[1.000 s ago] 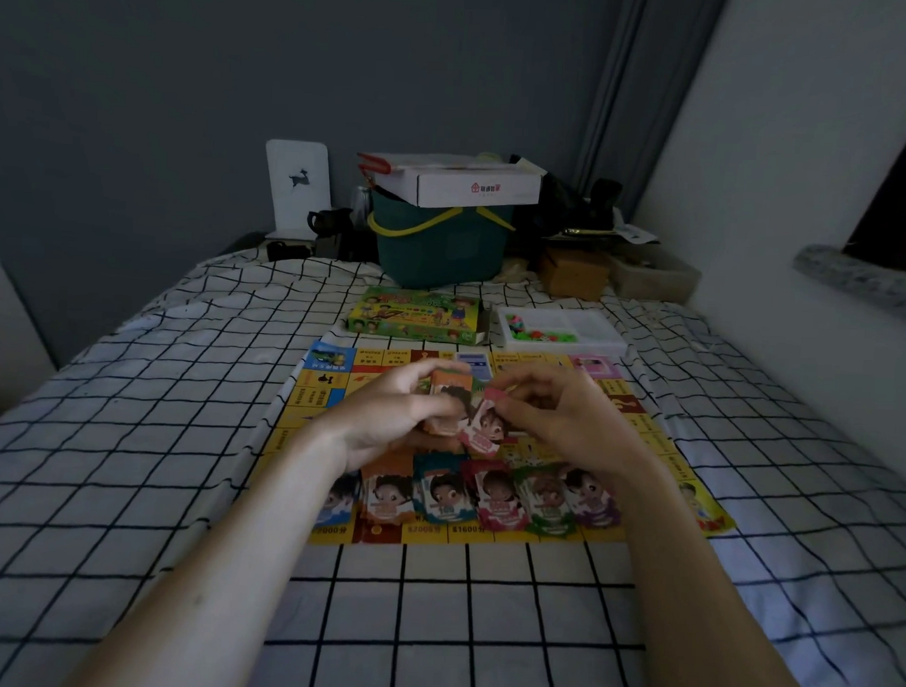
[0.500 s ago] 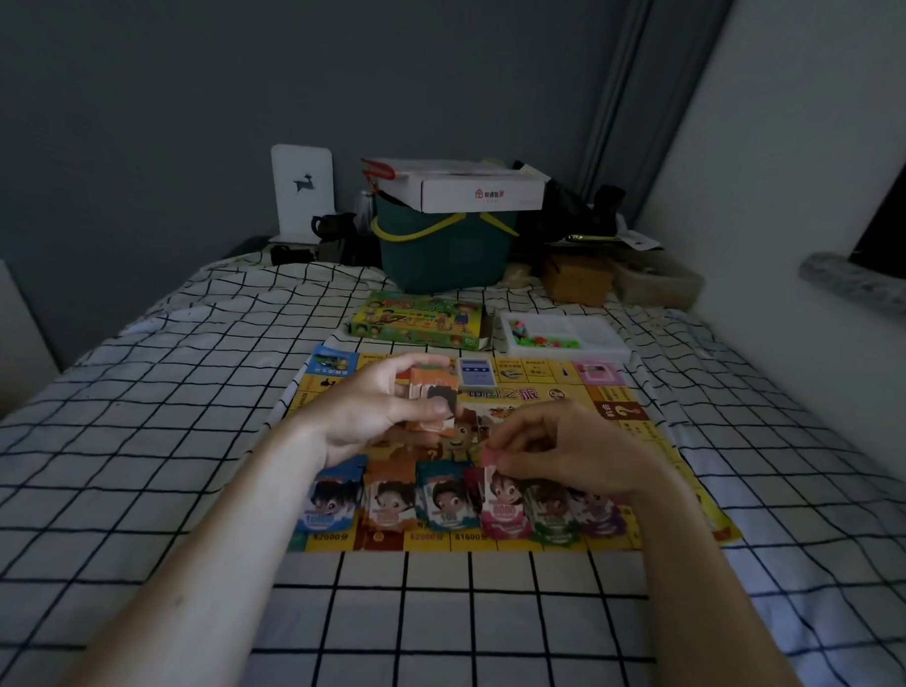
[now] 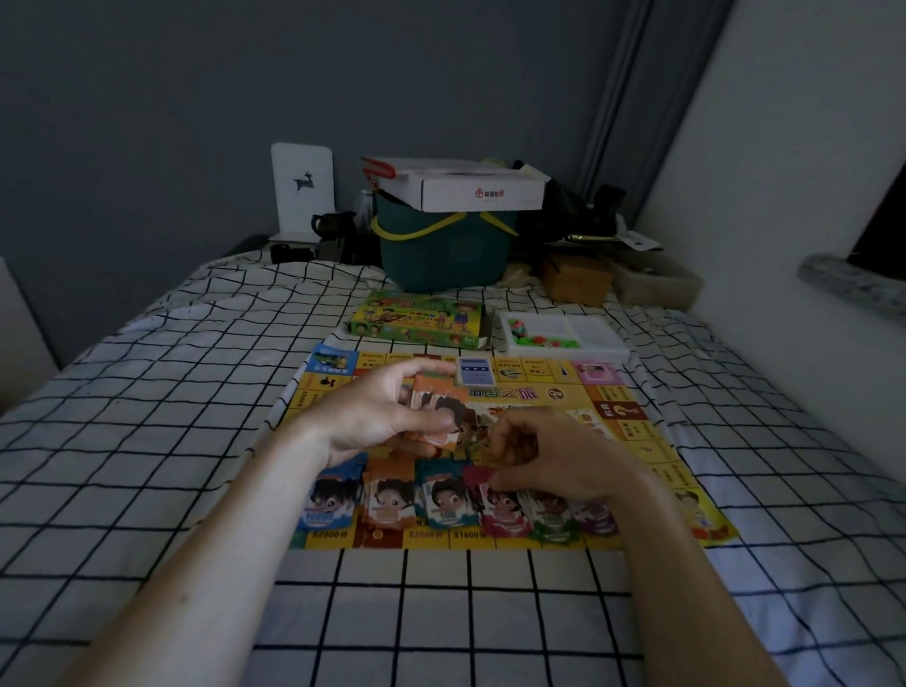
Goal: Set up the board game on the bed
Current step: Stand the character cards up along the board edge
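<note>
Head view is dim and grainy, so print on the board and cards is mostly unreadable, and both forearms run out of the bottom edge. On the left, the left hand hovers above the game board, fingers and thumb curled round a small stack of cards with an orange one facing up. Below it, a row of character cards lies along the near edge of the board, blue, orange, teal, pink, green, purple from left to right; the last two are partly covered by the right hand. That hand's fingertips pinch the top corner of the pink card, which lies in the row. The board lies flat on the checked bed. Beyond it sit the green game box and, to its right, a white tray of small coloured pieces, too blurred to identify
</note>
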